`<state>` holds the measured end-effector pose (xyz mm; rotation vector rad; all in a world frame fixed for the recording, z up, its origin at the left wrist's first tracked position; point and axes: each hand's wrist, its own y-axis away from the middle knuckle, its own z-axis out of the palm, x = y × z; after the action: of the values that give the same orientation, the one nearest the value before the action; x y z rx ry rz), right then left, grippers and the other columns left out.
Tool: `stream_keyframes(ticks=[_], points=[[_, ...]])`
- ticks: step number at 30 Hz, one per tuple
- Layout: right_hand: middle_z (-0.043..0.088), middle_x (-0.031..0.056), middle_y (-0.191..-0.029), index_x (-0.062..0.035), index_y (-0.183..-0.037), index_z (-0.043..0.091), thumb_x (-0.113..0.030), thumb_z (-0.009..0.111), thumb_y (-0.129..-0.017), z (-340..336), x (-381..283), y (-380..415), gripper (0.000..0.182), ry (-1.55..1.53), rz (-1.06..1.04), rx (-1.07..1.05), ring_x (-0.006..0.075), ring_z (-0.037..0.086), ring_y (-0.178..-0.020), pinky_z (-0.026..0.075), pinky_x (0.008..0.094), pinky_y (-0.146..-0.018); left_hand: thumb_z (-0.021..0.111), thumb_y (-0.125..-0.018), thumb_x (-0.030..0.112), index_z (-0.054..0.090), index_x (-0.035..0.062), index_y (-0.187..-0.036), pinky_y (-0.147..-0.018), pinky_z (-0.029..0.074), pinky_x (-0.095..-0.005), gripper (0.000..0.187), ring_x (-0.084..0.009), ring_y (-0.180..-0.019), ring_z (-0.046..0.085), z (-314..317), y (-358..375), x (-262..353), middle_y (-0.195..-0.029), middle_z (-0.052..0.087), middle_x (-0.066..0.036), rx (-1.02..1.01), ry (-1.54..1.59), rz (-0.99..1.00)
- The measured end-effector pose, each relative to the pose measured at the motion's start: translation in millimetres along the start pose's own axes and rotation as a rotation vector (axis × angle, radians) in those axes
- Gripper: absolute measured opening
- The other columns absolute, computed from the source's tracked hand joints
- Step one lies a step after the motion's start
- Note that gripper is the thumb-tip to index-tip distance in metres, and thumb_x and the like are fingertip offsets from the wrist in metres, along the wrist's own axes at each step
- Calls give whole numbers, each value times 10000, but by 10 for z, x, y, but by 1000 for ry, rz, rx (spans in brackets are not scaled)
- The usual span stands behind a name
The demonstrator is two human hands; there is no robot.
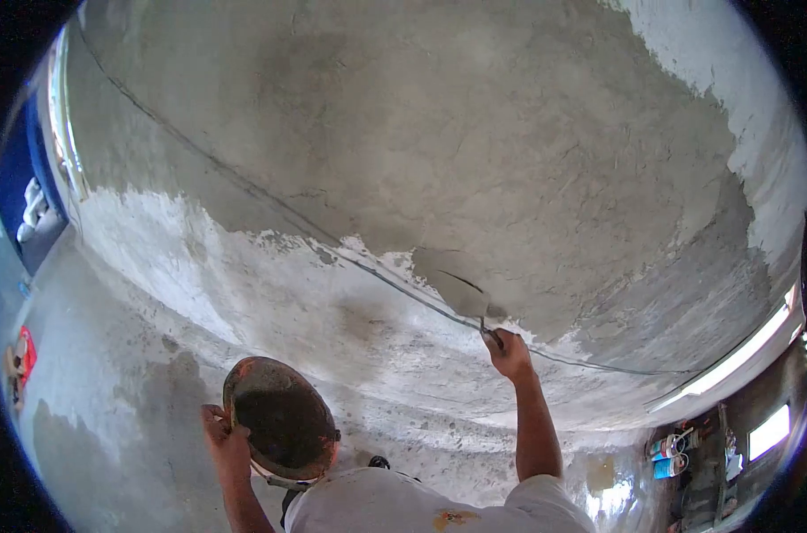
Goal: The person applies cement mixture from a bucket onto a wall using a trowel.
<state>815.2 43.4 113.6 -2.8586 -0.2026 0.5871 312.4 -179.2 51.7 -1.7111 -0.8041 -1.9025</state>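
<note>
Basically, 2 hands, 2 items: L hand [227, 441] has fingers closed on rim of 1 round, stained bucket [311, 404], near left; R hand [509, 355], fingers curled tight, holds 1 trowel [487, 330], farther right, w/ thin blade at rough grey plaster [510, 178]. 1 thin cable [395, 282] crosses wall [350, 329].

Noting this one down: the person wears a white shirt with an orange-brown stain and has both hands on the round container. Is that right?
Not quite. The head view shows only the left hand on the round container; the right hand grips a tool at the wall. The shirt and stain are right.
</note>
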Motion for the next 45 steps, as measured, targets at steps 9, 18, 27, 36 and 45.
stream_keyframes(ticks=[9, 18, 27, 36, 45], points=[[616, 155, -673, -13, -862, 596, -242, 633, -985, 423, -122, -372, 263, -411, -140, 151, 322, 603, -623, 477, 405, -595, 512, -720, -124, 377, 104, -1027, -605, 377, -278, 405, -140, -679, 467, -113, -202, -311, -839, 506, -66, 1, 57, 40], [702, 156, -783, -93, -882, 663, -372, 704, -917, 364, -216, 85, 283, 19, 54, 21, 397, 695, -783, 541, 528, -669, 604, -689, -46, 369, 98, -1058, -818, 481, -382, 461, -217, -924, 516, -432, -549, -367, -975, 466, -60, -92, 92, 81], [570, 89, -620, -41, -891, 616, -198, 691, -928, 612, -499, 1070, 178, -381, 185, 704, 200, 557, -525, 448, 349, -514, 631, -727, -49, 407, 91, -985, -680, 444, -361, 369, -193, -771, 492, -346, -664, -144, -887, 479, -62, -94, -98, 156], [700, 137, -827, -92, -912, 654, -349, 790, -845, 1313, -1448, 1830, 299, -412, 73, 60, 360, 698, -766, 555, 460, -679, 596, -592, -64, 349, 121, -1017, -835, 474, -383, 526, -257, -906, 558, -133, -962, -199, -979, 505, -91, -201, -14, 13], [660, 114, -1023, -90, -1112, 595, -196, 752, -749, 1402, -1822, 1865, 411, 147, -112, -268, 311, 691, -943, 543, 447, -812, 632, -639, -83, 354, 104, -972, -775, 412, -283, 472, -169, -797, 461, 95, -783, 70, -879, 410, -33, -408, -292, 44]])
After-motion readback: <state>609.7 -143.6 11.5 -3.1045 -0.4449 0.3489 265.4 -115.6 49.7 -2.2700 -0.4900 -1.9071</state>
